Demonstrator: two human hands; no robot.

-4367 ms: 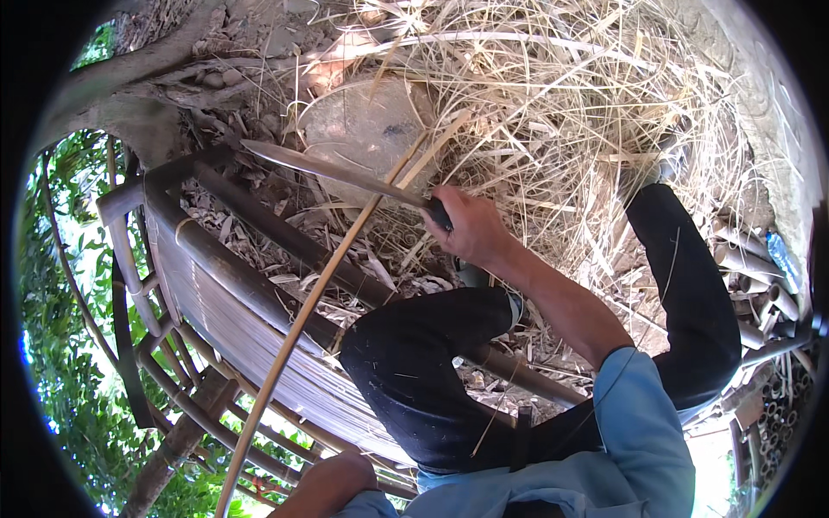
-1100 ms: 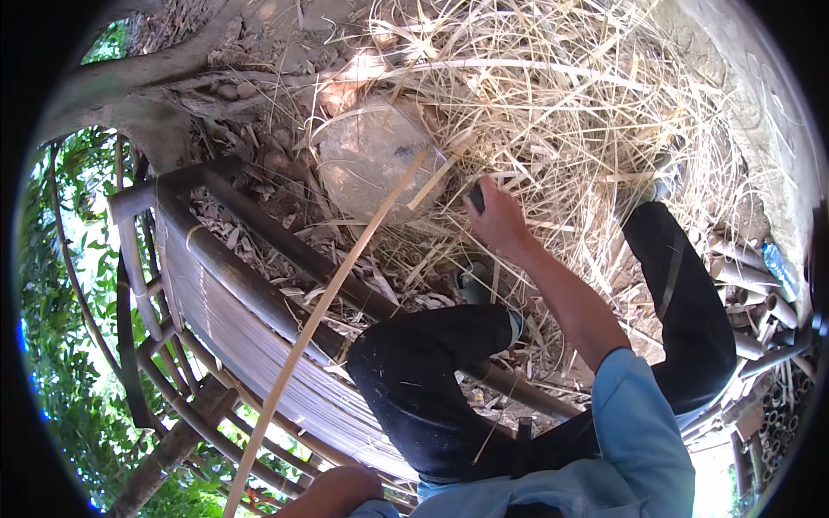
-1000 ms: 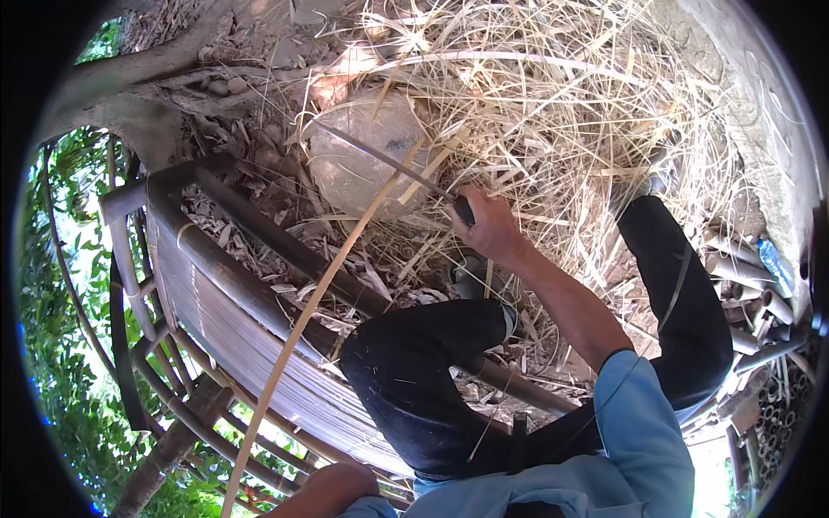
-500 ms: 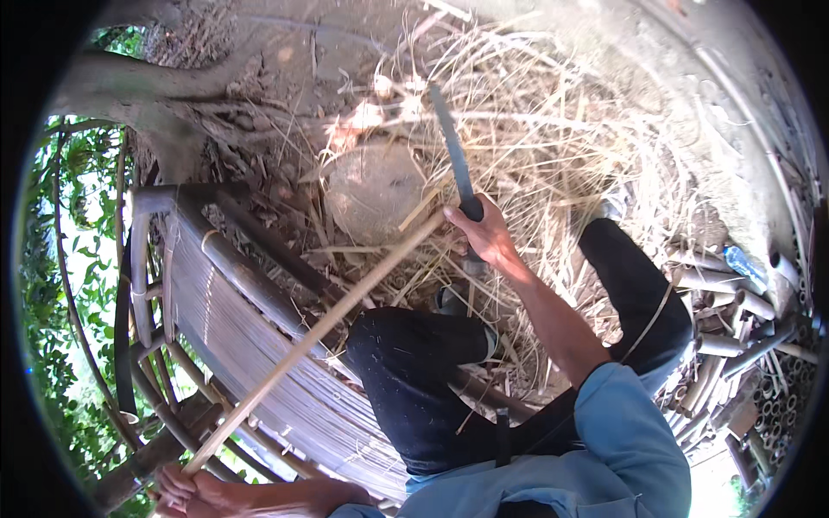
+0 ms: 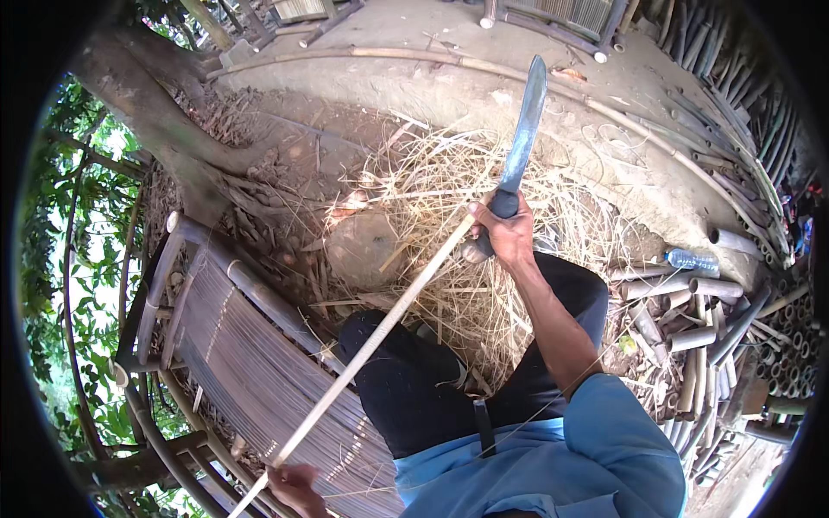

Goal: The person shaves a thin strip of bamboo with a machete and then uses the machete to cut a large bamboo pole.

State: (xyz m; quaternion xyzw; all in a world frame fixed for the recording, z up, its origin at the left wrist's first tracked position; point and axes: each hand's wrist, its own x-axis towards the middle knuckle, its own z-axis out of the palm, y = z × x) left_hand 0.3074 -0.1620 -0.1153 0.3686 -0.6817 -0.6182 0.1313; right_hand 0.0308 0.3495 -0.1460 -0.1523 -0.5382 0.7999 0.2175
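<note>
A machete with a long, slightly curved blade points up and away from me. My right hand is closed round its dark handle. The far end of a long, pale bamboo strip meets the thumb side of that hand; whether the thumb pinches it I cannot make out. From there the strip slants down to the lower left, across my left knee. My left hand, a little blurred, is closed on the strip near its lower end, which runs on past the fingers to the picture's edge.
A slatted bamboo bench stands along my left side. Ahead lie a round stump and a heap of pale shavings. Cut bamboo pieces and a plastic bottle are on the right. A tree trunk rises at far left.
The view has tilted up, showing more ground ahead. The machete's blade has swung up and rightward. My left hand now sits further right along the strip, and my right leg has drawn inward.
</note>
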